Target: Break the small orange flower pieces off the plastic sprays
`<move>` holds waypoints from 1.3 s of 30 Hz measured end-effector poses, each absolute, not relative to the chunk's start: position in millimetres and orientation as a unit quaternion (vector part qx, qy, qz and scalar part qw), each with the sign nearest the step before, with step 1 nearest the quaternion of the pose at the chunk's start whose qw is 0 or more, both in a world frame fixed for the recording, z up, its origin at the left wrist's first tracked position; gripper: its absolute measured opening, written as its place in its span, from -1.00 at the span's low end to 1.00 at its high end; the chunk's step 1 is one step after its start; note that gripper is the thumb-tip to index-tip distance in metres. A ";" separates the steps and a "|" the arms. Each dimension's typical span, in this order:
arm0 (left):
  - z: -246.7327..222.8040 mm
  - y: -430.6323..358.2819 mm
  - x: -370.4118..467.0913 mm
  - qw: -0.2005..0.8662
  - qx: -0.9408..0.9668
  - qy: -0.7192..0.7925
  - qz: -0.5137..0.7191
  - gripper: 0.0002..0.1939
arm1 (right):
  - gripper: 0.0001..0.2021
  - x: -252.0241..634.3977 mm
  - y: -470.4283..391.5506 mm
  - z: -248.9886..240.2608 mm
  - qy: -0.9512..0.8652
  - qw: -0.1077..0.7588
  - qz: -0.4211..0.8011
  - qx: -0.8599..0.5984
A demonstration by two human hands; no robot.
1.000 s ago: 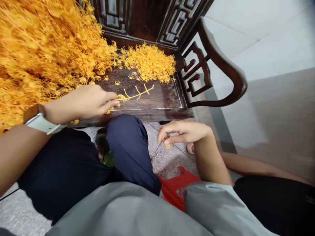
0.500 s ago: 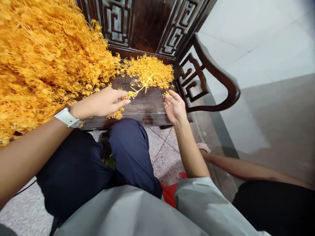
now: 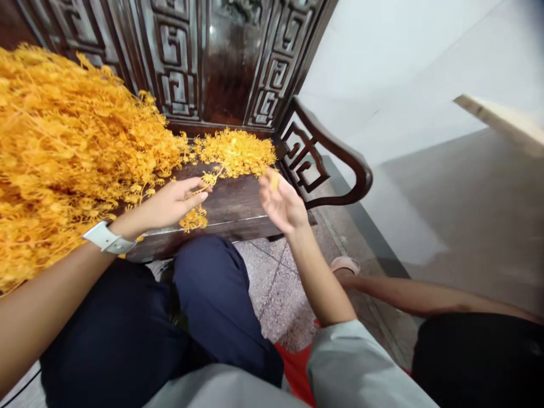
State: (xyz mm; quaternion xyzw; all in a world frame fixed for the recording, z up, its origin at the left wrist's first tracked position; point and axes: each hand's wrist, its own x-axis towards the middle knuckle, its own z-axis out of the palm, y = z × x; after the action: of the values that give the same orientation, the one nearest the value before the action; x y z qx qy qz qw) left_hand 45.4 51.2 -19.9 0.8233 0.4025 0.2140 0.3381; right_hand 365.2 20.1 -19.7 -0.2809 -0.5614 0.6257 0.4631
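My left hand pinches a thin yellow plastic flower stem between thumb and fingers, above the dark wooden bench seat. The stem's far end reaches toward a small pile of yellow plastic florets. My right hand, palm turned up, has its fingers curled round a small yellow floret, blurred, near that pile's right end. A large heap of yellow plastic flower sprays covers the left of the bench. Another yellow floret cluster lies at the seat's front edge, below my left hand.
The bench has a carved backrest and a curved armrest on the right. Another person's leg with a pink shoe extends in from the right. A pale board-like edge shows at upper right.
The view has tilted up and shifted right, showing more backrest. The stem in my left hand now points more toward the pile. My right fingers have curled further round the yellow floret.
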 end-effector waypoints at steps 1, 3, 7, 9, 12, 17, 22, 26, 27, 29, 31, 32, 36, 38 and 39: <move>-20.9 52.5 45.8 0.342 0.821 0.403 0.213 -0.49 | -0.64 359.5 26.2 -18.5 -0.491 0.539 0.611 -0.308; -20.3 53.9 47.2 0.350 0.821 0.399 0.209 -0.48 | -0.61 348.2 34.6 -19.0 -0.393 0.572 0.633 -0.342; -10.1 48.4 54.1 0.410 0.806 0.385 0.184 -0.49 | -0.70 329.9 27.9 -31.6 -0.341 0.524 0.689 -0.366; -4.5 42.2 60.9 0.485 0.771 0.373 0.179 -0.52 | -0.70 321.8 17.4 -39.1 -0.349 0.530 0.670 -0.385; 0.8 32.1 73.9 0.570 0.725 0.338 0.187 -0.57 | -0.58 308.2 2.8 -44.3 -0.386 0.515 0.653 -0.399; 5.8 24.1 85.8 0.605 0.710 0.299 0.198 -0.60 | -0.64 287.7 -8.6 -42.2 -0.462 0.495 0.640 -0.362; 9.2 30.7 79.7 0.590 0.718 0.305 0.209 -0.59 | -0.74 286.9 -11.1 -39.0 -0.416 0.553 0.624 -0.364; 9.1 34.8 75.1 0.590 0.713 0.305 0.224 -0.53 | -0.81 295.1 -9.9 -36.9 -0.398 0.589 0.606 -0.357; 9.2 34.9 74.6 0.597 0.705 0.307 0.230 -0.52 | -0.82 297.3 -9.6 -36.9 -0.401 0.596 0.596 -0.360; 9.9 34.2 74.4 0.615 0.686 0.308 0.238 -0.51 | -0.83 301.3 -9.6 -37.7 -0.425 0.602 0.566 -0.369; 11.8 32.2 75.0 0.628 0.674 0.308 0.239 -0.50 | -0.83 304.4 -9.9 -39.6 -0.465 0.600 0.526 -0.384; 13.2 30.9 75.3 0.633 0.671 0.308 0.235 -0.49 | -0.82 306.1 -9.7 -40.8 -0.485 0.596 0.507 -0.391; 20.6 26.3 69.4 0.653 0.654 0.304 0.232 -0.48 | -0.81 323.7 -3.9 -47.4 -0.530 0.589 0.451 -0.410; 23.1 27.6 59.7 0.670 0.606 0.305 0.301 -0.49 | -0.77 343.1 -1.2 -52.0 -0.516 0.615 0.414 -0.429; 23.1 29.8 53.7 0.674 0.574 0.310 0.347 -0.51 | -0.76 354.7 -1.6 -54.4 -0.507 0.628 0.394 -0.440</move>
State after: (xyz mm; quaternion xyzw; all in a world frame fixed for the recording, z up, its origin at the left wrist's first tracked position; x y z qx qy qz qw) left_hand 53.7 29.8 23.1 0.5737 0.3103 0.3473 0.6737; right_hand 354.7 -1.6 -54.4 -0.4403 -0.5070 0.3935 0.6279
